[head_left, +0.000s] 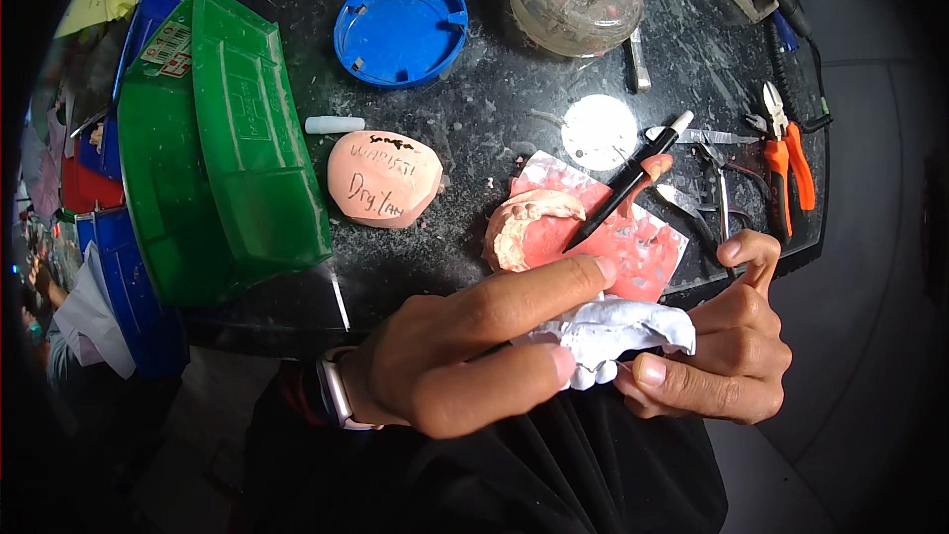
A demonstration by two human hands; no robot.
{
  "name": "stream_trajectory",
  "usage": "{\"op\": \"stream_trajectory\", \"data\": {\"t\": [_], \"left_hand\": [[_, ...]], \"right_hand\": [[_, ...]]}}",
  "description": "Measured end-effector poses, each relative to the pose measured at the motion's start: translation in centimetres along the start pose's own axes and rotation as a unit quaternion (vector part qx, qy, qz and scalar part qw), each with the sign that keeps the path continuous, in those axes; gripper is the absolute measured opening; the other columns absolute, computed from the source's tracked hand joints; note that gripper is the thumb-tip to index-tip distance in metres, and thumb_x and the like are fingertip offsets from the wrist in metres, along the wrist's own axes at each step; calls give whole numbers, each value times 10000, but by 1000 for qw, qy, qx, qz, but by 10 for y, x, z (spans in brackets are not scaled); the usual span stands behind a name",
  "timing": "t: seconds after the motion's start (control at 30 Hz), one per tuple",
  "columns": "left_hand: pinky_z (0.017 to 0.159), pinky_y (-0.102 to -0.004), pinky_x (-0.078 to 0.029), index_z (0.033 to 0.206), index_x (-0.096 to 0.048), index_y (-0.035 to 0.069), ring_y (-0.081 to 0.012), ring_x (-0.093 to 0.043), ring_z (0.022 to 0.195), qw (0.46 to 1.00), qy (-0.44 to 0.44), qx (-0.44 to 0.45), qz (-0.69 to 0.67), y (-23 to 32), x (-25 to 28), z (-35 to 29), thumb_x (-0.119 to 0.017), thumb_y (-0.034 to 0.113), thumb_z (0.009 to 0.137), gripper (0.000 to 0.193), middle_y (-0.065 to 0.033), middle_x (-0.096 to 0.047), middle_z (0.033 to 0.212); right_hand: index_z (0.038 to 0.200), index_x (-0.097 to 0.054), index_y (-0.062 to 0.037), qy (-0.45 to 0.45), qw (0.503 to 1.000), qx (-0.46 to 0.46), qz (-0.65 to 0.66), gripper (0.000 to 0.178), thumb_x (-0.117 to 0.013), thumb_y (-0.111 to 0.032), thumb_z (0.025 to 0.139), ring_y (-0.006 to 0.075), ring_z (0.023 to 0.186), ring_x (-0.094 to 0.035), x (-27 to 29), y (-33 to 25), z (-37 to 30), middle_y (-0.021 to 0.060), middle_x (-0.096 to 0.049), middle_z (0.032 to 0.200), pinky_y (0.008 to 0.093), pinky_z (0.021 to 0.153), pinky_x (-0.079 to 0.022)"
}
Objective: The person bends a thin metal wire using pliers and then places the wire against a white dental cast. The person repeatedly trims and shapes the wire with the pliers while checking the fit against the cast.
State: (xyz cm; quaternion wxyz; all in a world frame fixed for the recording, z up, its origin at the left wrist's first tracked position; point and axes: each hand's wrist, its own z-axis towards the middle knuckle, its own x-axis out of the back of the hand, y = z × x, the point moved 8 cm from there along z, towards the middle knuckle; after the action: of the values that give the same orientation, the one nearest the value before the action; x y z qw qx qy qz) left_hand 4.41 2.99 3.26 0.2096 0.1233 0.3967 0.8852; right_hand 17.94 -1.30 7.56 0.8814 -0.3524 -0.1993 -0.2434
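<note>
Pinching the white dental cast point(635, 328), left hand point(474, 341) and right hand point(739, 344) bend fingers; it seems brittle, safest above teeth point(595, 376).

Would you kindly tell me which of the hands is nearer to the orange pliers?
Right: the right hand is below the pliers; the left hand is farther, lower left.

Bin point(252, 153) on the table's point(484, 133) left, pliers point(779, 162) far right; between them, jar point(565, 12) behind, wax sheet point(640, 265) midway, held cast point(633, 326) in front!
</note>
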Motion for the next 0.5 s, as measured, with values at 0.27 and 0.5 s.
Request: {"op": "stream_trajectory", "data": {"t": [0.27, 0.5], "left_hand": [[815, -321, -524, 1149, -450, -30, -330, -584, 1025, 988, -66, 136, 22, -10, -1, 12, -757, -5, 621, 612, -198, -540, 1144], [739, -347, -502, 1164, -503, -41, -295, -561, 933, 947, -131, 161, 244, -20, 1, 15, -818, 163, 577, 697, -169, -562, 1078]], "right_hand": [[814, -693, -124, 8, 1000, -4, -16, 251, -783, -86, 582, 74, 521, -395, 6, -1, 3, -64, -409, 535, 431, 785, -347], [831, -709, -158, 49, 999, 6, -15, 268, -807, -154, 581, 60, 526, -413, 6, 3, -1, -87, -446, 541, 384, 787, -358]]}}
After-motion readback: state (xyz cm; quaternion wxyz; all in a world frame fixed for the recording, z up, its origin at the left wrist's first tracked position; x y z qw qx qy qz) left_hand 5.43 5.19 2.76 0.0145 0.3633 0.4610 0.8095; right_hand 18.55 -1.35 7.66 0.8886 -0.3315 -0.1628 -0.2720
